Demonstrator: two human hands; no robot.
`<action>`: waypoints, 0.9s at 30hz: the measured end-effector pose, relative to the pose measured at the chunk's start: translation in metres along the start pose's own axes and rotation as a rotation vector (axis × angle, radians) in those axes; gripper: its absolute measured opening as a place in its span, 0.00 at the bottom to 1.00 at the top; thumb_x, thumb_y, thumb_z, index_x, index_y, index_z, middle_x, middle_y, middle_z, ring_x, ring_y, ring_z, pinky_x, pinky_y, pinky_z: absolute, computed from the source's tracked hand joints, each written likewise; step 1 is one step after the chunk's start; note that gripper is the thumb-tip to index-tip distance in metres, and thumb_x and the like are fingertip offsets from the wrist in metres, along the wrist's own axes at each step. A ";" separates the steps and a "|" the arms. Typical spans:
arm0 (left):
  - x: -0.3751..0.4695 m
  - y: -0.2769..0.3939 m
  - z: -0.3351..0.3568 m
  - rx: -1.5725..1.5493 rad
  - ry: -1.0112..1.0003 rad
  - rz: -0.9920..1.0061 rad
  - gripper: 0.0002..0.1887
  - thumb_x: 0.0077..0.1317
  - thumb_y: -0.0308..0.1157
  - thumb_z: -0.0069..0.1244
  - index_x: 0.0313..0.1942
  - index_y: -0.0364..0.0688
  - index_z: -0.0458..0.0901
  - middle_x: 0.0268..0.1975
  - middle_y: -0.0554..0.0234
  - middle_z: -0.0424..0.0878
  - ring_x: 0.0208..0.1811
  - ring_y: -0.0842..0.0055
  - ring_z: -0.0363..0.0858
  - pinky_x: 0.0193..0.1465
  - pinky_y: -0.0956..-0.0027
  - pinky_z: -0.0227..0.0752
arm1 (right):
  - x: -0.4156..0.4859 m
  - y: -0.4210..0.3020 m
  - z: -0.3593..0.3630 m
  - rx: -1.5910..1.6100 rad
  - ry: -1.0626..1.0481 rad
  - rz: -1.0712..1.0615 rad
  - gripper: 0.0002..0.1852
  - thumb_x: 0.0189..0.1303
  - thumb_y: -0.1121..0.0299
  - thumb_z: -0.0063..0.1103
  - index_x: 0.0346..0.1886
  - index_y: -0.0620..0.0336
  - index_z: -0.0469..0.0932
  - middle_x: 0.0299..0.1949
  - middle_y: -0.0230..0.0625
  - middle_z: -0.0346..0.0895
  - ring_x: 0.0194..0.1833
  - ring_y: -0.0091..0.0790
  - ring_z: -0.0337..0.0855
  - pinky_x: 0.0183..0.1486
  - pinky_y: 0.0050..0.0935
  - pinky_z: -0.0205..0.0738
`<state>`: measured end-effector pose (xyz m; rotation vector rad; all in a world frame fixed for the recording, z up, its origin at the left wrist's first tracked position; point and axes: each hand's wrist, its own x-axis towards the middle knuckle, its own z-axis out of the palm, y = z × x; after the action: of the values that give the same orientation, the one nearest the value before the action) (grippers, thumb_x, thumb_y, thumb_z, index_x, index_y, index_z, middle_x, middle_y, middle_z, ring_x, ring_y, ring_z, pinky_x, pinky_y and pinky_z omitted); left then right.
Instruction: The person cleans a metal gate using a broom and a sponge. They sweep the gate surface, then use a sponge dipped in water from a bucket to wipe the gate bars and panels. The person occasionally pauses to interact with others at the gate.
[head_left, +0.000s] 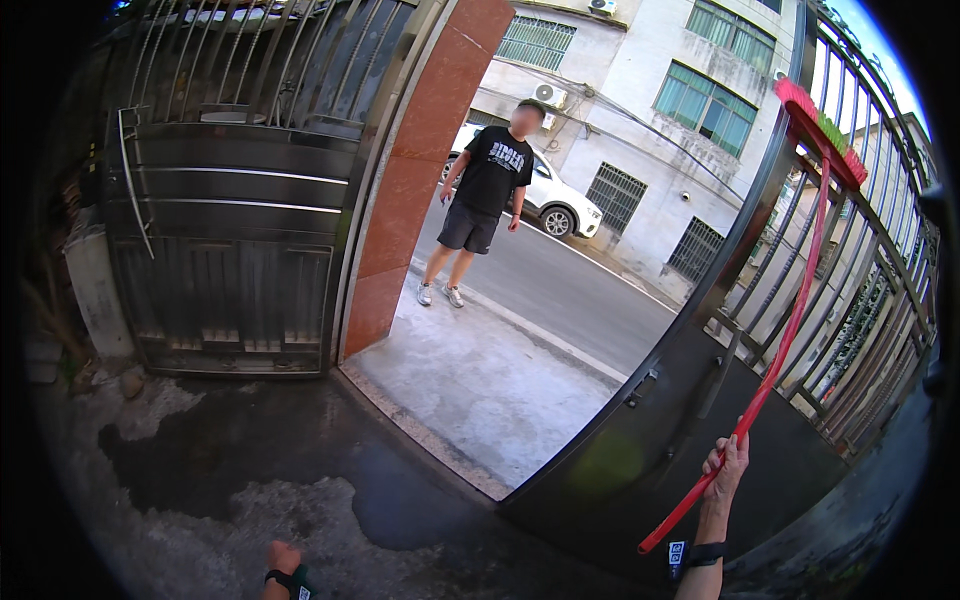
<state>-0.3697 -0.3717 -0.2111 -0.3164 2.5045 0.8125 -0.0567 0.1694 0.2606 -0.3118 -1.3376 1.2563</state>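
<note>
My right hand (726, 466) is wrapped around the lower part of a red broom handle (796, 315). The handle slants up to a broom head (821, 139) with pink, red and green bristles. That head is raised in front of the upper bars of the right metal gate leaf (810, 420); whether it touches them I cannot tell. Low in the picture, my left hand (285, 556) hangs above the wet concrete floor (315, 517). It looks curled, but its fingers are too small and hidden to make out.
On the left, a dark metal gate leaf (232, 277) stands beside a red-tiled pillar (405, 172). A stone threshold (427, 431) crosses the opening. Outside, a person (491, 180) stands on the pale concrete apron (487, 375). Behind them are a road (555, 266) and a white car (559, 199).
</note>
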 end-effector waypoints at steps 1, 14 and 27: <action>0.002 -0.008 -0.002 0.011 0.014 -0.034 0.09 0.45 0.33 0.53 0.22 0.35 0.81 0.26 0.44 0.80 0.33 0.53 0.79 0.37 0.57 0.71 | 0.000 0.002 0.000 -0.006 0.014 0.013 0.23 0.67 0.64 0.46 0.64 0.54 0.58 0.23 0.25 0.65 0.14 0.13 0.61 0.12 0.13 0.58; 0.003 0.150 -0.053 -0.471 0.085 0.598 0.09 0.49 0.33 0.53 0.29 0.38 0.84 0.27 0.56 0.83 0.30 0.75 0.82 0.36 0.71 0.72 | 0.001 0.006 -0.009 -0.061 0.074 0.015 0.19 0.69 0.64 0.42 0.61 0.57 0.63 0.18 0.22 0.58 0.11 0.12 0.56 0.10 0.13 0.52; -0.050 0.292 -0.082 -0.656 -0.289 0.777 0.11 0.60 0.29 0.48 0.42 0.36 0.78 0.30 0.62 0.80 0.28 0.75 0.75 0.27 0.73 0.66 | -0.008 -0.021 0.006 -0.054 0.086 0.121 0.16 0.60 0.74 0.49 0.53 0.60 0.68 0.20 0.21 0.62 0.13 0.12 0.59 0.13 0.11 0.54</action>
<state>-0.4617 -0.1847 0.0152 0.5759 1.9895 1.8258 -0.0497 0.1521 0.2745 -0.4850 -1.2963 1.2939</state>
